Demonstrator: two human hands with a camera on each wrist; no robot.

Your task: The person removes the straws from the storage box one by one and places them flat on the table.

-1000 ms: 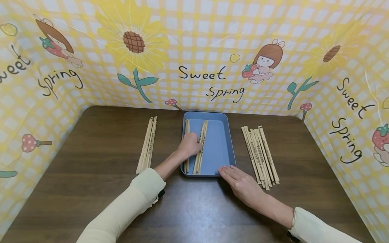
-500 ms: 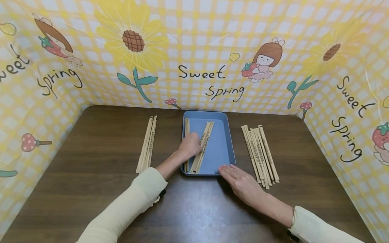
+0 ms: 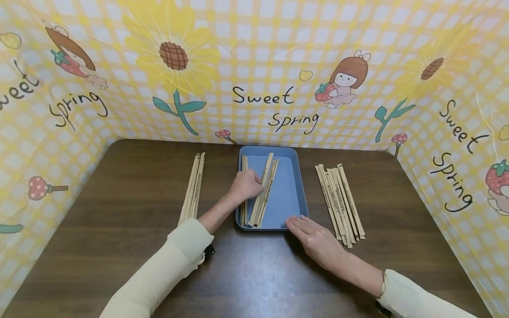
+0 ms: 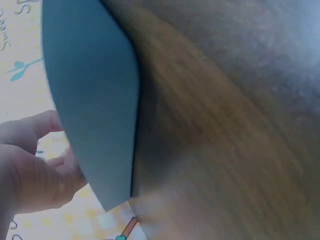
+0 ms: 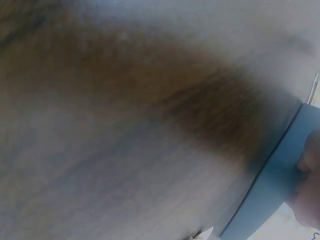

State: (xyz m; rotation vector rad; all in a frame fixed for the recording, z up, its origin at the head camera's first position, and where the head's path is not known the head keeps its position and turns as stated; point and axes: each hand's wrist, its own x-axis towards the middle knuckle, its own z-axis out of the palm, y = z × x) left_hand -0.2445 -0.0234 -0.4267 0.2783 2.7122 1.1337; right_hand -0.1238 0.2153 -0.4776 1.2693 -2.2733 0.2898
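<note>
Inside the blue tray [image 3: 286, 176], my left hand [image 3: 245, 184] pinches a slim paper-wrapped straw [image 3: 268, 161] between thumb and curled fingers. Just right of it lie one or more similar wrapped straws [image 3: 274, 170], slanting the same way. More wrapped straws [image 3: 244, 162] stand along the tray's left wall, partly hidden by the hand. My right hand [image 3: 318, 240] rests with straight fingers on the tray's near right corner. In the left wrist view, the left hand [image 4: 40, 170] shows beyond the tray wall [image 4: 95, 110], which hides the straws. The right wrist view catches fingers [image 5: 311, 155] against the tray wall [image 5: 275, 192].
Left of the tray, a few wrapped straws [image 3: 195, 185] lie on the brown table [image 3: 135, 198]. A larger bundle of wrapped straws [image 3: 338, 203] lies to the right, near my right hand. A yellow checked cloth [image 3: 258, 66] walls the table at the back and sides.
The straws under my left hand were first swung to the right at their far ends. One straw now stands apart on the left with the hand. The right hand has stayed still.
</note>
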